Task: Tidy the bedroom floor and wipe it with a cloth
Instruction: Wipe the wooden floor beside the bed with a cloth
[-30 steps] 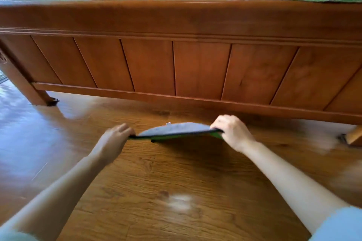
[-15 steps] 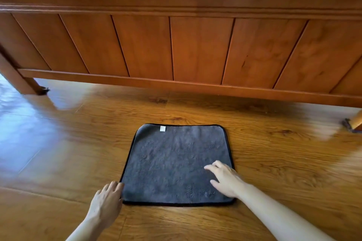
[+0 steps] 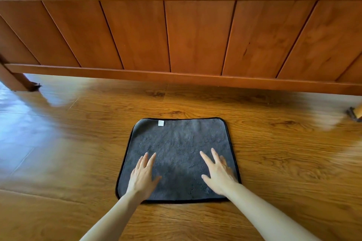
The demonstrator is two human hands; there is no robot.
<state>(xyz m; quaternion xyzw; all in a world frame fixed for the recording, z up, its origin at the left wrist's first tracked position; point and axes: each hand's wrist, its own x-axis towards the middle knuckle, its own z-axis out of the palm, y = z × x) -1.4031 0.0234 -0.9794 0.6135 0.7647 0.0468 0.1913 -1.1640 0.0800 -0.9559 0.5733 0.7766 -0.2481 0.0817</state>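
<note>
The grey cloth (image 3: pixel 177 148) lies spread flat on the wooden floor (image 3: pixel 58 162) before the bed frame (image 3: pixel 195 35), with the left hand (image 3: pixel 142 177) and right hand (image 3: pixel 219 173) resting open-fingered, palms down, on its near half.

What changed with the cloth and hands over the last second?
The cloth, held up by both hands, was let go and now lies flat on the floor. The left hand and right hand moved onto it, palms down. The bed stayed put.
</note>
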